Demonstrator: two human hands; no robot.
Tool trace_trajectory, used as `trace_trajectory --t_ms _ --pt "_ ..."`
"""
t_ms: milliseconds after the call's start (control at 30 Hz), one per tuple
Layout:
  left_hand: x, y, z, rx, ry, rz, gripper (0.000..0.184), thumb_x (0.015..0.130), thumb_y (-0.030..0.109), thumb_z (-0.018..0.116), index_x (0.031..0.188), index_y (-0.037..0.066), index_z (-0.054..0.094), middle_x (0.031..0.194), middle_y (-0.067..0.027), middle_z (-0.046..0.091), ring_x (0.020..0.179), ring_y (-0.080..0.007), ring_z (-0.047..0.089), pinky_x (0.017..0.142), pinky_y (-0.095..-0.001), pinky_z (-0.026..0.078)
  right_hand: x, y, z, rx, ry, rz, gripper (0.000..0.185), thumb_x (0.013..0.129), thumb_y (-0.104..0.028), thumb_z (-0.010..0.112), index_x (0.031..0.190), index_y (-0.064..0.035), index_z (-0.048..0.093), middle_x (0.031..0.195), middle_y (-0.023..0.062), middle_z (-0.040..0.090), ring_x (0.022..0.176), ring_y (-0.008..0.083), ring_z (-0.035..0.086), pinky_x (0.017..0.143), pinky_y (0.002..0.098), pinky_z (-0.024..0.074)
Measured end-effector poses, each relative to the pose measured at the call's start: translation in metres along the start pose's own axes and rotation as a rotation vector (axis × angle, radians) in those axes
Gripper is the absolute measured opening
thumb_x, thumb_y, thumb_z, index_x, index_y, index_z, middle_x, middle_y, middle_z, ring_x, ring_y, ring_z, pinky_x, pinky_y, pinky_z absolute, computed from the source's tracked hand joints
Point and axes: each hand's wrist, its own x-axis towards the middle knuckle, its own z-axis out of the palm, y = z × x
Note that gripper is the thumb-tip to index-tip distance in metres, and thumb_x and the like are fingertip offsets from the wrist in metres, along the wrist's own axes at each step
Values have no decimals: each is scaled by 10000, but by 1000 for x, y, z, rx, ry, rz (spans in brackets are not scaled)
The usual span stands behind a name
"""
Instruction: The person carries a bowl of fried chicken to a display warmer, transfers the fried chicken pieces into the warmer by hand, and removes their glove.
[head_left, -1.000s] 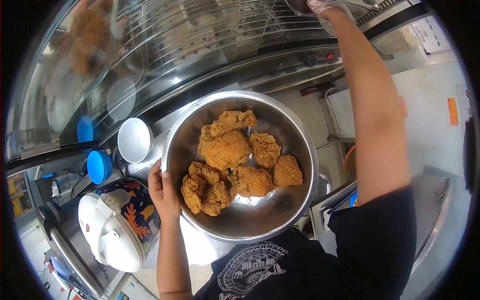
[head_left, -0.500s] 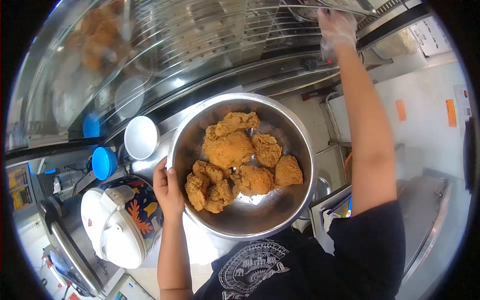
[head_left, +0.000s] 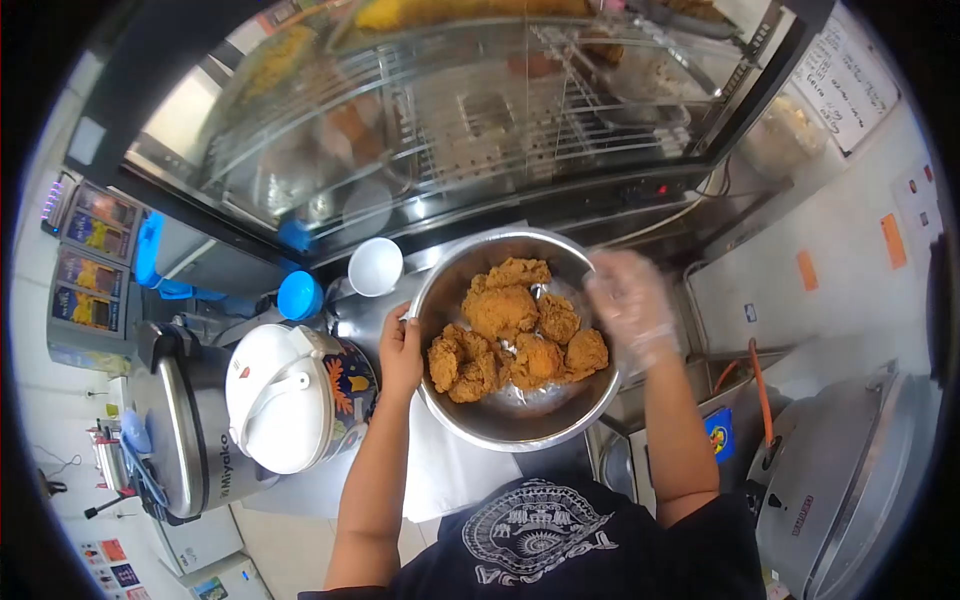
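A large steel bowl [head_left: 530, 432] holds several pieces of golden-brown fried chicken [head_left: 500, 312], heaped toward its back and middle with bare metal at the front. My left hand [head_left: 400, 352] grips the bowl's left rim, thumb on top and fingers outside. At the right rim is my right hand [head_left: 632, 305], in a clear plastic glove. Motion blurs its fingers, so I cannot tell whether they touch the rim or hold anything.
A glass display case [head_left: 470, 110] with wire racks stands behind the bowl. To the left are a white cup [head_left: 376, 267], a blue cup [head_left: 299, 295], a white-lidded flask [head_left: 285, 400] and a steel cooker [head_left: 190, 430]. A whiteboard [head_left: 845, 80] hangs at right.
My right hand has come down from the display case to the bowl's right rim. My left hand keeps its grip on the bowl. The view has shifted, showing more of the case.
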Motion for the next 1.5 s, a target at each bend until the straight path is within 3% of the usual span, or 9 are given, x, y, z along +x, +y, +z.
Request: trace_trajectory --t_ms 67,367,433,533,767,967,1067,1267,1500 --pt "3 -8 -2 49 4 31 284 1068 117 494 1329 11 531 1100 -89 683 1009 -125 627 899 -277 482 2 -24 16 -133 -209 -115 331 878 -237 666 1165 -74 687 1169 177 681 1103 368 633 998 464 492" --pt "9 -22 1 -57 -4 192 285 1062 133 495 1316 11 537 1102 -118 686 990 -155 634 886 -302 493 51 -89 118 -807 -989 -538 628 632 -172 893 1224 -87 701 1246 86 692 1183 309 642 1024 378 498" --pt "7 -11 0 -78 -25 100 291 1056 131 499 1317 10 540 1106 -117 685 989 -161 630 887 -304 490 58 -110 117 -913 -1104 -539 680 616 -185 919 1254 -85 707 1306 83 674 1251 290 610 1007 382 509" --pt "3 -12 -2 -57 -18 57 299 1044 133 510 1313 8 549 1091 -118 688 976 -162 626 881 -309 490 68 -130 109 -1138 -1243 -622 410 692 -203 845 1093 -150 776 1138 60 738 1147 293 672 976 405 527" --pt "3 -15 -2 27 14 79 292 1030 145 530 1293 24 574 1065 -152 696 936 -206 644 851 -333 501 76 -94 84 -914 -1088 -450 318 751 -194 826 1035 -68 756 1073 154 707 1069 338 673 928 455 534" --pt "5 -15 -1 -29 12 133 279 1026 133 530 1276 18 578 1136 -181 698 1050 -248 668 930 -343 498 45 -69 33 -257 -685 49 449 864 -201 798 1228 -16 612 1217 175 640 1163 293 631 916 389 545" --pt "7 -21 1 -78 11 132 279 1031 122 523 1283 12 569 1143 -168 697 1058 -231 660 940 -335 492 23 -17 38 373 -515 528 475 916 -227 765 1286 -15 557 1204 139 644 1169 271 627 942 373 552" --pt "2 -8 -2 -64 -23 45 307 1053 147 503 1318 -1 550 1079 -133 695 976 -163 656 873 -305 507 5 12 22 1332 -62 546 394 998 -216 655 1295 0 508 1173 129 652 1058 272 679 904 433 586" --pt "0 0 0 -23 -28 32 310 1075 174 483 1327 0 529 1000 -80 672 890 -120 615 822 -281 496 92 82 -15 1393 537 502 394 1019 -297 629 1264 2 549 1213 136 646 988 253 675 806 357 588"
